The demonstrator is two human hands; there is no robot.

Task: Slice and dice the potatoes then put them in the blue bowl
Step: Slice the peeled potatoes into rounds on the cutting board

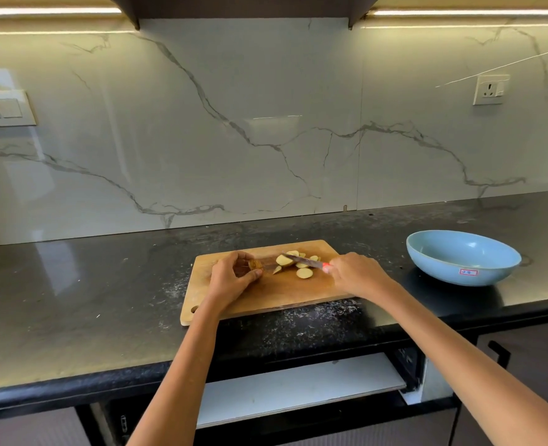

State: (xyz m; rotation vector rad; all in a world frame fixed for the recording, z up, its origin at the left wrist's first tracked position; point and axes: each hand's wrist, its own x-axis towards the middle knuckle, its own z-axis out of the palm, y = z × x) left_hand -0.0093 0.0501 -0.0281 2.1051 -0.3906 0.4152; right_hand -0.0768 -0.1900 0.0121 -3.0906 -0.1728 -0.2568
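Pale-yellow potato slices (304, 273) – brown-skinned | wooden board (282, 294) | knife (301, 259) across

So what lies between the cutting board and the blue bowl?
Only bare black countertop between cutting board and blue bowl, seen in the head view.

Black counter (73, 300), wood cutting board (266, 297) mid, blue bowl (463, 257) rt, maybe empty
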